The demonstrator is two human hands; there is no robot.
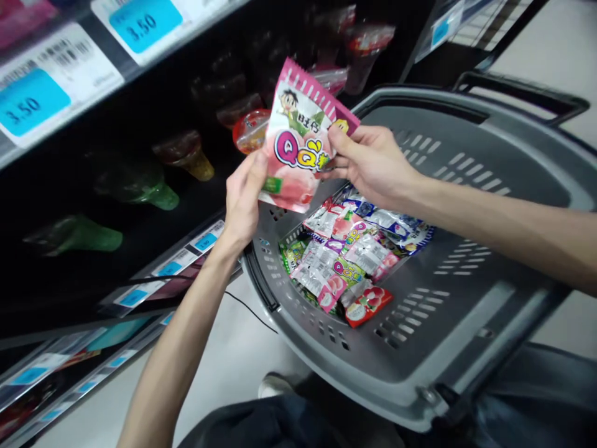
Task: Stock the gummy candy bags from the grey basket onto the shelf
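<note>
Both hands hold one pink and white bag of QQ gummy candy, its printed front turned up towards me. My left hand pinches the bag's lower left edge, thumb on the front. At the right edge, my right hand grips it with the thumb on top and the fingers curled behind. The bag is above the far left rim of a grey shopping basket. Down in the basket lies a pile of several candy bags, pink, red, green and blue.
To the left stands a dark store shelf with jelly cups and blue price labels. The basket's black handle rises at the far right. A thin black cable hangs by the lower shelf. My shoe is on the pale floor.
</note>
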